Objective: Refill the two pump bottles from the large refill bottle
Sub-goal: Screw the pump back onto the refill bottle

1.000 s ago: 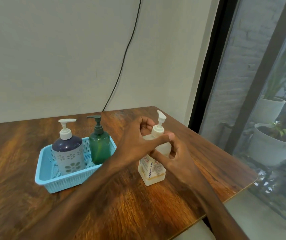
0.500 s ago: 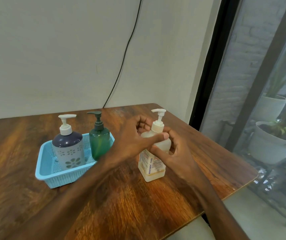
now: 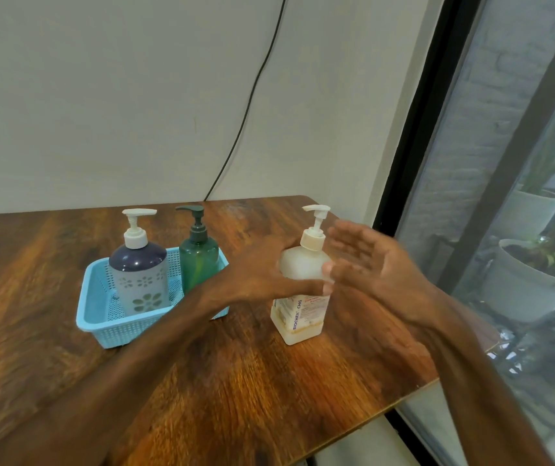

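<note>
The brown wooden counter (image 3: 269, 381) carries everything, and a pale blue plastic basket (image 3: 118, 327) sits on it toward the left. The large refill bottle (image 3: 303, 317) stands upright on the bare counter just to the right of the basket, near the counter's right edge. It is square-bodied, made of cloudy white plastic, with a printed label on its lower half and a cream pump on top. How full it is cannot be read through the label. If well filled it is likely heavy. Its smooth walls look somewhat squeezable and may be slick, so the firm shoulder or the flat sides low down are the safest places to hold it. The two pump bottles stand side by side inside the basket. One is a fat dark blue bottle (image 3: 140, 277) in a grey flowered sleeve with a white pump. The other is a slimmer clear green bottle (image 3: 199, 260) with a dark pump. Both pumps are on, so no filling has begun. The left hand (image 3: 259, 277) grasps the refill bottle at its shoulder, thumb across the front. The right hand (image 3: 370, 264), blurred, is released, with straight fingers just beside the pump collar (image 3: 313, 238). That collar is probably the next thing to twist off.
</note>
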Tool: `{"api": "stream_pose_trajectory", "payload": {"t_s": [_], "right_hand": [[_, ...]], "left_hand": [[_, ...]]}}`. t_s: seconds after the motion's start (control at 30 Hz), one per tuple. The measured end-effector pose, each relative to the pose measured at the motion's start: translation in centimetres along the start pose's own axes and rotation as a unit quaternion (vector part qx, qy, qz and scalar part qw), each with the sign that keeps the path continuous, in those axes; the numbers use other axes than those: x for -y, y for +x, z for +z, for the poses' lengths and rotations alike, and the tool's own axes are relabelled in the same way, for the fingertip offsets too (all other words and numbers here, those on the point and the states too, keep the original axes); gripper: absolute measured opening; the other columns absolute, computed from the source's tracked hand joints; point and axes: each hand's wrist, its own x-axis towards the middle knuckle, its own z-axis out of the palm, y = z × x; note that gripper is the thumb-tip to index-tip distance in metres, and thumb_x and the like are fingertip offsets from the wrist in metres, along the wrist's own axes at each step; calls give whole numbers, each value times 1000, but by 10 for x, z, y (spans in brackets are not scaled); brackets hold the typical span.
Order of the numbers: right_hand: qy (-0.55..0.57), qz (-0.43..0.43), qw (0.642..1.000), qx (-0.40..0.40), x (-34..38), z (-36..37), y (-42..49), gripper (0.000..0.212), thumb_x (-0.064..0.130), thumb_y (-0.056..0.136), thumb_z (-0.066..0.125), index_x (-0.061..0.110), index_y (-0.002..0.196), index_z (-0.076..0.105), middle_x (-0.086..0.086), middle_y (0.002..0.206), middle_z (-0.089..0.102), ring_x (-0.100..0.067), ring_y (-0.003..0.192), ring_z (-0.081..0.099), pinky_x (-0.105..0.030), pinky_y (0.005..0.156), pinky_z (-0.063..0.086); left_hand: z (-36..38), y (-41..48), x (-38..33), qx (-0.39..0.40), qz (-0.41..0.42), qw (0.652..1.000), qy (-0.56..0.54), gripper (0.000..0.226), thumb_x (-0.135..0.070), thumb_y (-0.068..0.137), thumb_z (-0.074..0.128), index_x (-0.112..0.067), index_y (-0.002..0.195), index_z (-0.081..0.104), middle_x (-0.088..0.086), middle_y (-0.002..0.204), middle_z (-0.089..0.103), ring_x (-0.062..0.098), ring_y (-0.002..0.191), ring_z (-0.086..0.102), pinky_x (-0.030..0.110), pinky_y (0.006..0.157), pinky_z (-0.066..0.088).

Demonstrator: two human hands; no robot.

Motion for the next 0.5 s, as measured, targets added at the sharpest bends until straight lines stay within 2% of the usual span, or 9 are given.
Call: {"api": "stream_pose_trajectory", "payload": {"t_s": [0.1,0.17,0.23,0.37,0.5], "right_hand": [[-22,-41,996,-82,22,7,9,53,41,74,81,22,123,70,8,114,75,-6,104,72,-30,93,59],[-97,-59,990,-81,27,19,19,38,43,78,80,25,112,76,10,101,77,-7,93,74,-34,86,62],[-149,-74,983,-81,27,23,26,25,38,81,81,26,103,79,12,94,78,-6,88,74,-37,82,63],[-165,-89,981,-53,35,14,33,20,26,83,82,22,102,80,11,96,79,-4,89,74,-33,85,63],[-153,-81,984,-51,25,14,29,22,27,83,82,22,105,80,10,100,79,-5,92,75,-38,88,62]], "left_hand": [[5,-1,4,-4,2,1000,23,50,-52,74,89,-41,114,61,-16,104,73,-2,94,69,29,82,60],[7,-1,8,-16,4,999,33,60,-55,72,89,-41,121,58,-16,109,72,0,97,69,29,82,61],[7,-2,11,-18,6,999,41,71,-56,72,88,-33,131,57,-14,117,70,4,101,68,30,84,61],[6,-3,9,-25,16,998,49,73,-50,74,88,-26,135,55,-8,121,69,9,104,68,33,84,61],[7,-2,8,-21,18,999,44,73,-46,77,88,-24,138,54,-5,125,68,9,105,67,34,86,61]]}}
